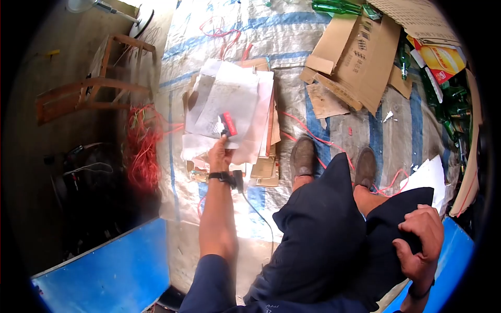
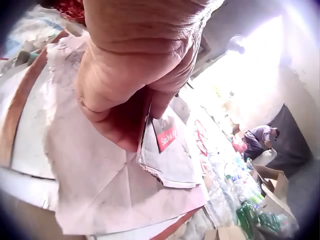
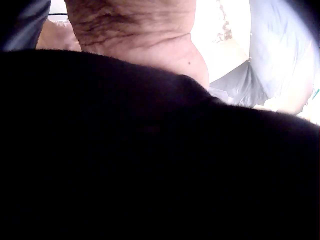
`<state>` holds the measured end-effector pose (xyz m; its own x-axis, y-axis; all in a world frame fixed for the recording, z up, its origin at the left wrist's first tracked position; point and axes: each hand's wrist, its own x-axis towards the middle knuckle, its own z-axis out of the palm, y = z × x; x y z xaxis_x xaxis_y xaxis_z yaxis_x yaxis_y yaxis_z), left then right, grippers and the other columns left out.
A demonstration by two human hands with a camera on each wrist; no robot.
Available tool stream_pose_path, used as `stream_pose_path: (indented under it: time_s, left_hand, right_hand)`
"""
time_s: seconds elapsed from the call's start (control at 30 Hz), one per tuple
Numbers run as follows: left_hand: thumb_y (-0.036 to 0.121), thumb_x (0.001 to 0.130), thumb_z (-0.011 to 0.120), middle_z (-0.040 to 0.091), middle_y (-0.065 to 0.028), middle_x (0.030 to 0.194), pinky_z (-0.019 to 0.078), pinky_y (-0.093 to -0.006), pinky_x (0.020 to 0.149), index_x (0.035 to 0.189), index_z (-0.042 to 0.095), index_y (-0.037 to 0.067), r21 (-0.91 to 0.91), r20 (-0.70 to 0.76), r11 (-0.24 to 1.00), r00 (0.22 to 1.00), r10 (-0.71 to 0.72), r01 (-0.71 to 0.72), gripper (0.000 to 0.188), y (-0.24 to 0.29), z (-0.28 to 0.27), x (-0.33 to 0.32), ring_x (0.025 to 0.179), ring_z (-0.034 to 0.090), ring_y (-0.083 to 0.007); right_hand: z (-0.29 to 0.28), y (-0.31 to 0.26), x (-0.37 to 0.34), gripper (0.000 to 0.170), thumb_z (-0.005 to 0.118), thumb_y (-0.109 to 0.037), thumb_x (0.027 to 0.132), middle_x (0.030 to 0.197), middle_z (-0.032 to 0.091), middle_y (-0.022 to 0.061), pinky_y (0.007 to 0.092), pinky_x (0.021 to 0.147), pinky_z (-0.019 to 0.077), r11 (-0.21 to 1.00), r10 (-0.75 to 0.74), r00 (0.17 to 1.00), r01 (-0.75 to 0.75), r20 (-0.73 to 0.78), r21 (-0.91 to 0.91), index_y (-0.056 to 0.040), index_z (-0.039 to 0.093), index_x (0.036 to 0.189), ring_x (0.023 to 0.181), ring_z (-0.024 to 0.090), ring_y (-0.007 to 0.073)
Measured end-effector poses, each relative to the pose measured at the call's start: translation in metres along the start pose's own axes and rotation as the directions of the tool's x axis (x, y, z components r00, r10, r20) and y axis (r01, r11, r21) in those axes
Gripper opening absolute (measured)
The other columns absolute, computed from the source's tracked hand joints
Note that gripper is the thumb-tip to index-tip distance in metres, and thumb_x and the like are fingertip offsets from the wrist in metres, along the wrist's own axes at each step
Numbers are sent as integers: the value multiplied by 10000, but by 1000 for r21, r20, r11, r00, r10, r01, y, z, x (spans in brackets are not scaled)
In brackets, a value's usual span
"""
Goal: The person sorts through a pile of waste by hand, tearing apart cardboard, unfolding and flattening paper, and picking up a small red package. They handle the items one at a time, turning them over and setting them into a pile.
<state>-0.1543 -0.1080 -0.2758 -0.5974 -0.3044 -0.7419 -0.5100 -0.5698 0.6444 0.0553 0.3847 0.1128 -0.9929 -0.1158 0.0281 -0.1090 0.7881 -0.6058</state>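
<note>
My left hand (image 1: 221,155) pinches a small flat card package (image 2: 170,157) between thumb and fingers. The package is pale grey with a red SanDisk label; in the head view it shows red, white and dark. It is over a stack of flattened papers (image 1: 224,99), whose top sheets are whitish and torn at the edges, with brown cardboard beneath. My right hand (image 1: 422,235) rests at the dark-clothed knee, fingers loosely bent and holding nothing. Dark cloth fills most of the right wrist view, hiding the fingers there.
Flattened cardboard boxes (image 1: 360,62) lie to the right of the stack, and green bottles (image 1: 456,104) gather at the far right. Red string (image 1: 143,148) lies tangled at the left, near a wooden frame (image 1: 94,88). Another person (image 2: 260,140) bends over in the background.
</note>
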Motion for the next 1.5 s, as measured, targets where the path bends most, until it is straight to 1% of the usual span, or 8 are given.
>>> stream_pose_path:
  time_s: [0.53,0.9,0.93,1.0,1.07,1.13,1.23,1.5]
  left_hand:
    - [17,902,680,645,-190,1112,622,-481,757,1150,582,-149,-159,-285,966,946,152,-203,314,-65,27,-62,916,693,-328]
    - [172,925,678,648,-155,1091,593,-378,690,1177,610,-63,-56,-307,988,944,121,-144,351,-55,61,-98,859,689,-258]
    - [175,931,673,647,-147,1084,597,-375,703,1175,609,-60,203,-123,929,933,337,-309,345,-82,14,-48,865,689,-254]
    - [182,944,661,646,-130,1071,605,-369,728,1172,606,-55,490,275,504,675,685,-711,333,-135,-76,50,879,688,-245]
    - [184,969,640,653,-105,1059,610,-379,775,1182,609,-40,523,378,639,825,420,-565,311,-68,0,-77,894,687,-236]
    - [195,988,624,662,-74,1037,615,-393,779,1183,621,-20,-69,132,993,986,100,-92,291,-67,8,-61,892,687,-229]
    - [195,966,668,672,-81,1043,625,-406,705,1152,639,-9,-51,-78,994,993,93,-97,278,-68,9,-55,867,690,-224]
    - [279,941,716,665,-157,1061,601,-380,799,1100,587,-6,67,-22,995,997,-73,75,351,-76,-18,-91,938,684,-272]
  right_hand:
    - [-1,-3,-2,288,734,-266,761,797,592,122,491,881,470,999,38,999,-38,14,-28,-25,604,851,809,599,319]
    - [-1,-3,-2,289,738,-270,772,792,601,118,492,891,473,999,50,999,-50,-8,-2,-26,609,860,809,608,314]
    - [-1,-2,-2,288,744,-271,769,789,606,115,492,884,477,999,46,999,-46,-9,-2,-30,614,858,804,613,314]
    - [-1,3,0,270,769,-234,739,790,620,117,490,853,492,1000,23,1000,-23,-7,1,-33,626,850,797,627,323]
    - [-7,5,1,262,810,-198,718,805,649,113,485,821,520,1000,3,1000,-2,16,-21,-44,645,851,798,655,324]
    - [-7,8,1,274,827,-185,696,817,657,124,479,817,529,1000,-5,1000,5,3,-1,-42,648,847,802,662,325]
    - [-7,10,-1,272,832,-180,680,816,659,138,477,795,537,1000,-10,1000,10,-23,12,-35,660,832,783,665,340]
    - [-13,14,-2,294,835,-126,654,825,647,135,457,776,538,999,-26,1000,26,-3,30,-30,653,863,788,670,332]
